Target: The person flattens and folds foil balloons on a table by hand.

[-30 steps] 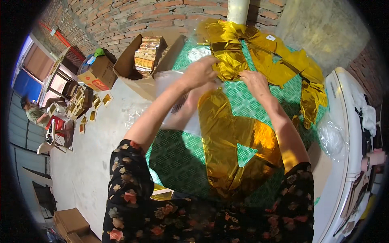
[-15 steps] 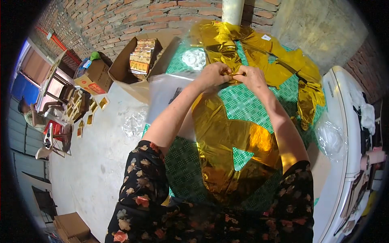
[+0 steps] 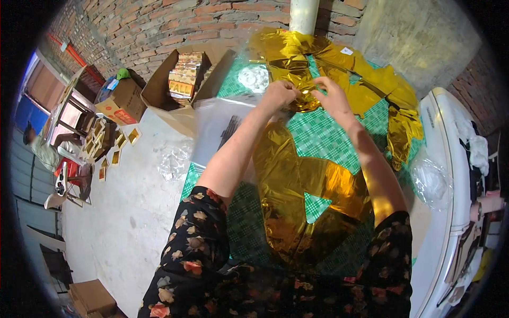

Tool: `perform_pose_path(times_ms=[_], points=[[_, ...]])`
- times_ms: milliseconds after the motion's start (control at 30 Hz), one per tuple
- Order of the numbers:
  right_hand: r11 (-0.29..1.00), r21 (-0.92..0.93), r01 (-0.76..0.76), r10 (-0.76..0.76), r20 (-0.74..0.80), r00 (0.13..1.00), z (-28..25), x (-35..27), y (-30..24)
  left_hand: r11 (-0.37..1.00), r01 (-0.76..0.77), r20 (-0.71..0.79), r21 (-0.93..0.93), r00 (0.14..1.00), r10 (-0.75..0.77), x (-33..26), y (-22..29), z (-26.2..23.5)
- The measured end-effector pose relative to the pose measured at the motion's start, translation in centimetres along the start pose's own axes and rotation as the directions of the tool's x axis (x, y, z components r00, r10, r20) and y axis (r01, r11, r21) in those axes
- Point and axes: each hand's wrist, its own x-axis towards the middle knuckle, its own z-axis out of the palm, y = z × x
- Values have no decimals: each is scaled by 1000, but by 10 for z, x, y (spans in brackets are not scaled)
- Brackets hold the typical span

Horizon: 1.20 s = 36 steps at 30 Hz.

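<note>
Gold foil balloon pinched at its top end by both hands.

An open cardboard box point(image 3: 175, 85) of stacked packs is seen at ten o'clock on the floor. The left hand point(image 3: 280, 95) and right hand point(image 3: 331, 98) are closed together on the upper end of the gold foil balloon point(image 3: 302, 185), which is spread along the green checked desk point(image 3: 328, 138) toward six o'clock. More gold foil point(image 3: 371, 90) is heaped at one o'clock.
</note>
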Motion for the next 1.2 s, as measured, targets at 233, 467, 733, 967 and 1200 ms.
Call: perform_pose_path(times_ms=[233,467,733,967,1200], points=[[903,-278,328,-344,-10,939,0,-38,-37,999,-36,-33,-38,999,35,-4,-3,-5],[850,-424,312,-241,214,947,6,-55,-33,986,-14,-38,-165,999,8,0,-11,-5],[867,-370,334,-303,139,943,14,-45,-17,830,45,112,-555,993,21,8,-21,-13],[953,-243,183,-175,54,983,13,-37,-23,829,20,98,-559,994,42,6,-20,-11],[994,-107,24,-25,-7,1000,18,-30,-25,815,49,139,-578,990,39,0,-15,-15]])
